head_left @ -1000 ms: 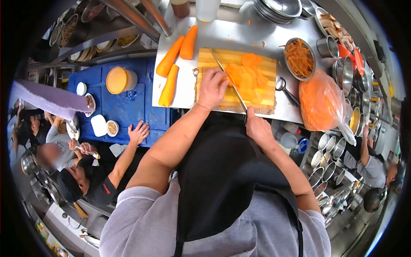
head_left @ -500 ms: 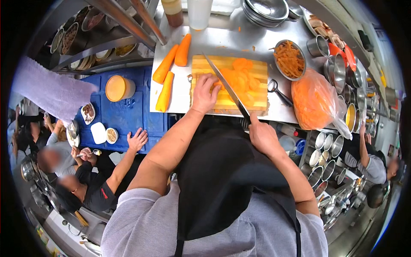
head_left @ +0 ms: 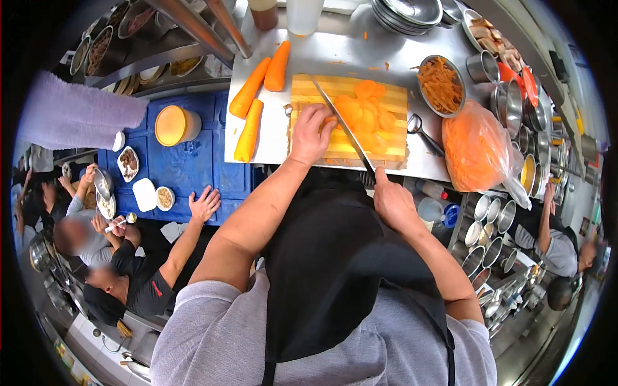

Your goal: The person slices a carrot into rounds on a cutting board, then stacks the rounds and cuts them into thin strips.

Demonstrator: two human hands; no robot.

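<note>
My right hand (head_left: 394, 201) grips the handle of a long kitchen knife (head_left: 346, 130), its blade slanting across a striped wooden cutting board (head_left: 306, 89). My left hand (head_left: 311, 134) is on the board left of the blade, fingers curled over a carrot piece (head_left: 331, 122) that is mostly hidden. Right of the blade lies a loose pile of carrot slices (head_left: 367, 112). Three whole peeled carrots, one of them the upper carrot (head_left: 277, 67), rest on the steel counter to the left. A black-handled peeler (head_left: 425, 136) lies beside the board's right edge.
A steel bowl of carrot peelings (head_left: 441, 87) and a plastic bag of orange shreds (head_left: 476, 153) stand at right. Stacked metal bowls (head_left: 402, 18) sit behind. On the left, a blue surface (head_left: 193, 202) carries a lidded tub (head_left: 175, 126) and small dishes; co-workers are beside it.
The view has shifted slightly. The blade stands a little further from the left fingers, and some orange carrot now shows between them. Both hands keep their holds.
</note>
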